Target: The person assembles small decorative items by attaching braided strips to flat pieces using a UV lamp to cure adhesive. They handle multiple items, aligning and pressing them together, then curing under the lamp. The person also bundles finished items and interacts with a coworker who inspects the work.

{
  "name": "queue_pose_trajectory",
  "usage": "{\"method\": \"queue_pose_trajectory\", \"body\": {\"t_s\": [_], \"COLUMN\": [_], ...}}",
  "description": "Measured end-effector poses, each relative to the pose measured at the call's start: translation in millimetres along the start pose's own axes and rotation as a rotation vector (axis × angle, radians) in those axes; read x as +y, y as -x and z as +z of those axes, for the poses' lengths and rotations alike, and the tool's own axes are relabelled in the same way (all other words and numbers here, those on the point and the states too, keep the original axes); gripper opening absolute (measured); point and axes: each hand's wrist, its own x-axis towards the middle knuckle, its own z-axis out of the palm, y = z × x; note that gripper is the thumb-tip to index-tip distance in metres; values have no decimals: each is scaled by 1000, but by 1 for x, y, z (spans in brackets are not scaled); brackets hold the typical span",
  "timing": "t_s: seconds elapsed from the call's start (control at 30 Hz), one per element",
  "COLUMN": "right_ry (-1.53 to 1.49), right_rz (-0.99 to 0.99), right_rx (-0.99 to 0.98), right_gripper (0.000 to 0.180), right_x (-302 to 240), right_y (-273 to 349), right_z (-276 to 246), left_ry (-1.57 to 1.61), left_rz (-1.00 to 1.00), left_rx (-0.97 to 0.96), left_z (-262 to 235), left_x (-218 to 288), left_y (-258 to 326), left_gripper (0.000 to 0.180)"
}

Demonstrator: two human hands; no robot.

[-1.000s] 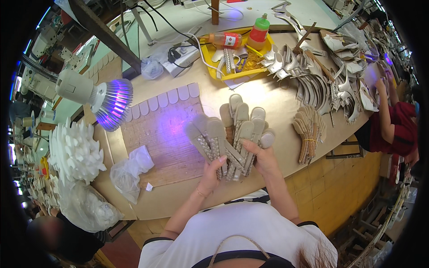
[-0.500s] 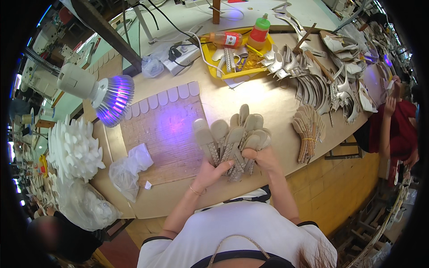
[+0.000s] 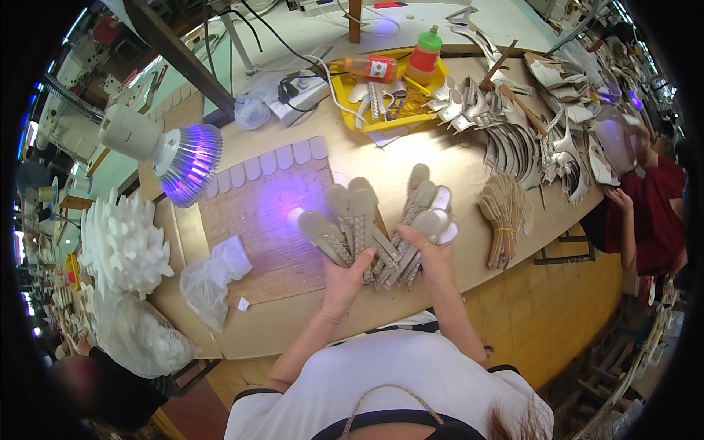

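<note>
Both my hands hold a fanned bunch of beige shoe pieces (image 3: 359, 216) with rounded ends and braided strips, above the table's front part. My left hand (image 3: 345, 282) is closed round the left part of the bunch, thumb across the braids. The right part, where some pale undersides show, is gripped by my right hand (image 3: 434, 257), its thumb on top. Below the rounded ends the strips cross between my hands. Left of the bunch lies a worn board (image 3: 253, 242) with a row of pale rounded pieces (image 3: 268, 161) along its far edge.
A lamp (image 3: 187, 165) glows purple at left, near stacked white pieces (image 3: 121, 242) and a plastic bag (image 3: 216, 282). Behind stands a yellow tray (image 3: 352, 117) with bottles. Strap pieces (image 3: 513, 150) and a tied bundle (image 3: 504, 220) lie right. A person in red (image 3: 656, 209) works far right.
The bunch has spread into two parts, with a gap between them. Some pieces have turned so that pale undersides show at the right. The person in red has moved their arms.
</note>
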Motion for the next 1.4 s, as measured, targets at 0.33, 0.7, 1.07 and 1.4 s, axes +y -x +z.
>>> {"method": "queue_pose_trajectory", "body": {"t_s": [0.33, 0.7, 1.07, 1.4], "right_ry": [-346, -323, 70, 265], "right_rz": [-48, -340, -127, -48], "right_rx": [247, 488, 265, 10], "right_gripper": [50, 49, 49, 48], "right_x": [0, 0, -33, -36], "right_y": [4, 13, 8, -4], "right_z": [-5, -67, -100, -56], "left_ry": [270, 285, -383, -170], "left_rz": [89, -86, 354, 82], "left_rx": [171, 164, 190, -49], "left_z": [5, 30, 30, 8], "left_x": [-2, -3, 3, 21], "left_y": [-1, -47, -39, -18], "left_gripper": [42, 32, 24, 35]}}
